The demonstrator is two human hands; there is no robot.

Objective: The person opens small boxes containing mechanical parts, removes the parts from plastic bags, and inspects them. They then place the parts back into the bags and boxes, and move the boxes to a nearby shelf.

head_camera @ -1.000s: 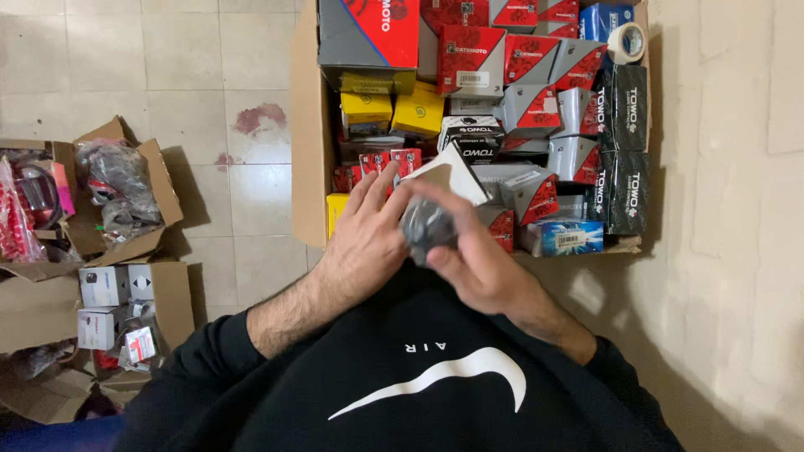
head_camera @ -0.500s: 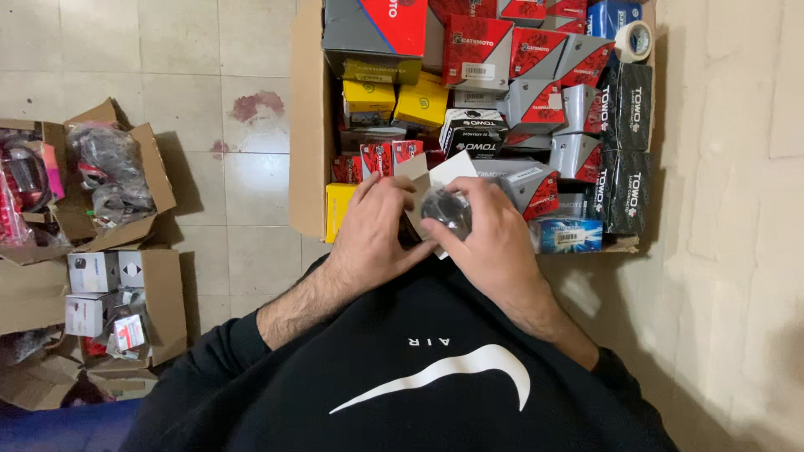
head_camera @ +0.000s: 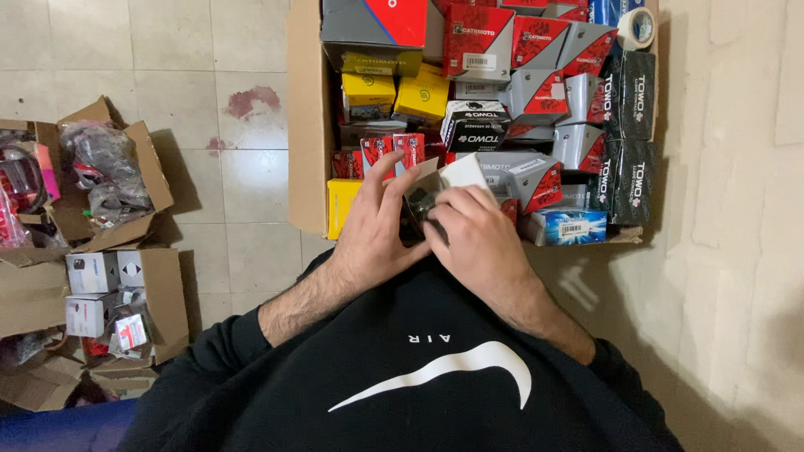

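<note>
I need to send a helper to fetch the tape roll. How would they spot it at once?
Start at the big open cardboard carton packed with small boxes, beyond the person's hands. Go to its far right corner, above the black boxes. The tape roll lies there: the only round, whitish ring among square packages.

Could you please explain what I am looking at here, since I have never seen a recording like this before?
There is no machine: a camera worn on a person's head looks straight down at their own two bare hands and black sweatshirt. The left hand and right hand together hold a small dark part against a white box; the part is mostly hidden by fingers. Beyond the hands, on the tiled floor, stands a large cardboard carton packed with red, grey, yellow and black boxes, with a roll of tape in its corner. Smaller open cartons of bagged parts and white boxes sit to the left.
</note>
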